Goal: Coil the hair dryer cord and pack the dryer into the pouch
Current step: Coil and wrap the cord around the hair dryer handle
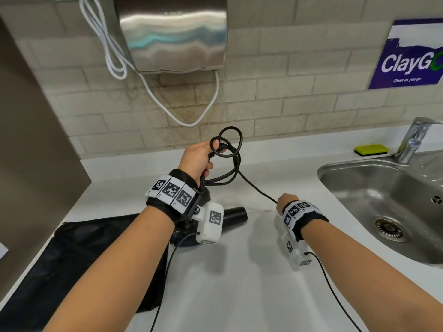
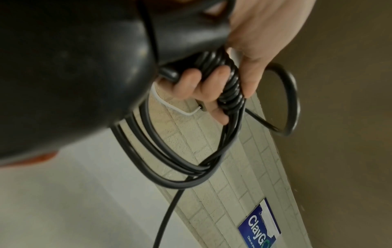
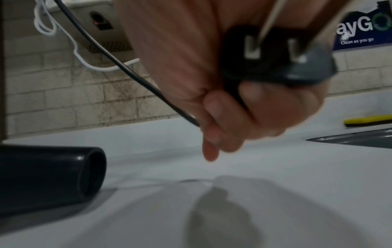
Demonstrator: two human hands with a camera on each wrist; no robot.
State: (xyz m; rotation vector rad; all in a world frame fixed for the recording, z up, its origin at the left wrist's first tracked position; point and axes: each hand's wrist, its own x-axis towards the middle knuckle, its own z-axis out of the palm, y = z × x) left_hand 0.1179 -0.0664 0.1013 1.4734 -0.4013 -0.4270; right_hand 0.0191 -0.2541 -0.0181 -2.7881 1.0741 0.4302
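Note:
A black hair dryer [image 1: 233, 214] lies on the white counter, its nozzle pointing right; my left forearm hides most of its body [image 2: 63, 67]. My left hand [image 1: 200, 156] grips several loops of the black cord [image 1: 227, 152] together with the dryer's handle, fingers [image 2: 191, 83] curled round the bundle. From the loops the cord [image 1: 259, 189] runs taut down to my right hand [image 1: 284, 203]. That hand holds the black plug [image 3: 275, 58], prongs towards the camera. A black pouch [image 1: 72, 259] lies flat at the left, under my left arm.
A steel sink [image 1: 383, 202] with a tap [image 1: 413, 140] sits at the right, a yellow sponge [image 1: 371, 149] behind it. A steel hand dryer [image 1: 172, 32] with a white cable [image 1: 184, 116] hangs on the tiled wall. A brown wall [image 1: 31, 140] bounds the left side.

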